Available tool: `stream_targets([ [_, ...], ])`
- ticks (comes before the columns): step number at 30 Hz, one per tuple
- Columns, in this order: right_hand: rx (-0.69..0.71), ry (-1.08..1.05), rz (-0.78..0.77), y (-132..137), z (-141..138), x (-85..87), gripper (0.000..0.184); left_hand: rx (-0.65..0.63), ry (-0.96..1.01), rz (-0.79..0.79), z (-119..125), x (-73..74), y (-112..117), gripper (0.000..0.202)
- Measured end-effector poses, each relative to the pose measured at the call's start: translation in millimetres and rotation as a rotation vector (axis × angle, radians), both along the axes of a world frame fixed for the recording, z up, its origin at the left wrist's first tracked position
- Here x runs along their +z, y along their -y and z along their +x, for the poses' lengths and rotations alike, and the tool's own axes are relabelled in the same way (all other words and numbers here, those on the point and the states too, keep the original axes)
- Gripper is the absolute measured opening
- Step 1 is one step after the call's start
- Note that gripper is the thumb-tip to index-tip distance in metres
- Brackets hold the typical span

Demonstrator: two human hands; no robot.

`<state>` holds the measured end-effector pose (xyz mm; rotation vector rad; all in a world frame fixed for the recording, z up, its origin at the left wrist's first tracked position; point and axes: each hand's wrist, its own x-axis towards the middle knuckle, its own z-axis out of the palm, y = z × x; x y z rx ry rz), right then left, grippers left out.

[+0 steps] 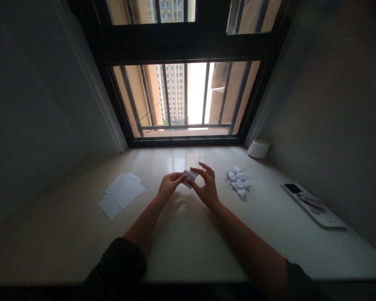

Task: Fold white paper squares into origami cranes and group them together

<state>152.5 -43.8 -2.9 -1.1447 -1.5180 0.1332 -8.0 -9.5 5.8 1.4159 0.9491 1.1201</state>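
Observation:
A small folded piece of white paper (189, 176) is held above the pale window-side table (181, 242), at its middle. My left hand (169, 185) pinches the paper's left end with closed fingers. My right hand (207, 186) grips the right side between thumb and fingers, with the upper fingers partly raised. Both forearms reach in from the bottom edge, in dark sleeves.
A loose stack of white paper sheets (122, 193) lies to the left. Several folded paper figures (238, 181) sit in a heap to the right. A white round container (258, 148) stands at the back right corner. A white tablet-like device (313, 205) with dark items lies at far right. The barred window (184, 100) faces me.

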Motion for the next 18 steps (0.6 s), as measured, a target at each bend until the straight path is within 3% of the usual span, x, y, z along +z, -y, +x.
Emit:
stream_targets([
  [11,0.053,0.011,0.014,4.9,-4.3,3.8,0.031,-0.011,0.175,-0.033,5.5,1.2,3.4,0.040],
  [18,0.137,-0.004,0.015,7.6,-5.5,6.3,0.034,-0.039,0.141,-0.119,5.3,1.4,4.2,0.040],
])
